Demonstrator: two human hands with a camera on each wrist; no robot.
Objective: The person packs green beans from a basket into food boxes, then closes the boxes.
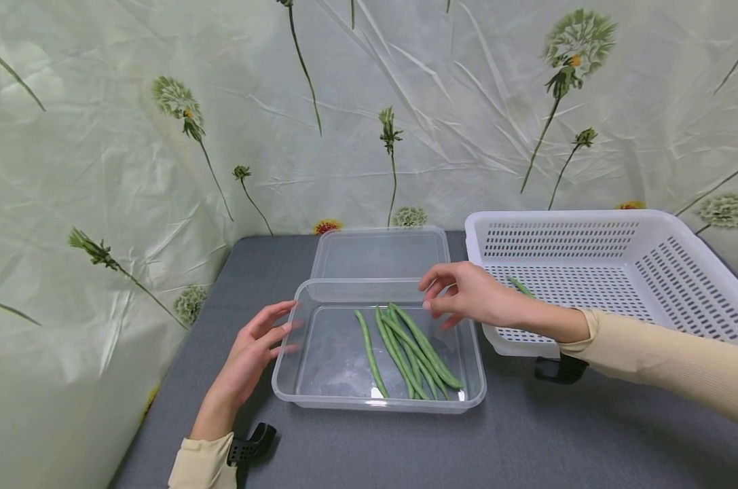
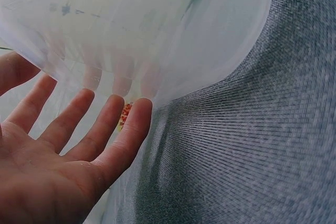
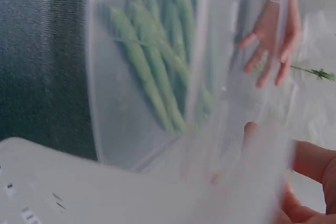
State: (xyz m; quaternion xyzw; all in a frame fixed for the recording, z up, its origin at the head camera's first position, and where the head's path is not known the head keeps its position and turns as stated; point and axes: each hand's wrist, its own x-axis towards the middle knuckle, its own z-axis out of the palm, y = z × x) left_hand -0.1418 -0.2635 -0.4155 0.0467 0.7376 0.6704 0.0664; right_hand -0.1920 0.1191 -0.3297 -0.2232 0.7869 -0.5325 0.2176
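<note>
A clear plastic container (image 1: 377, 405) stands on the cloth with several green beans (image 1: 419, 356) in its right half and one lying apart to their left. My left hand (image 1: 252, 353) is at the container's left wall, its fingertips (image 2: 139, 111) touching the clear plastic or very near it. Over the right rim hovers my right hand (image 1: 466, 293), fingers loosely bent, with nothing visible between them. To the right, a white perforated basket (image 1: 558, 217) holds a green bean (image 1: 520, 286), partly hidden behind the right forearm.
Behind the container lies a clear flat lid (image 1: 381, 252). Dark grey cloth (image 1: 369, 451) covers the table. A pale flower-printed sheet (image 1: 344, 170) hangs at the back and left. The basket stands close to the container's right side.
</note>
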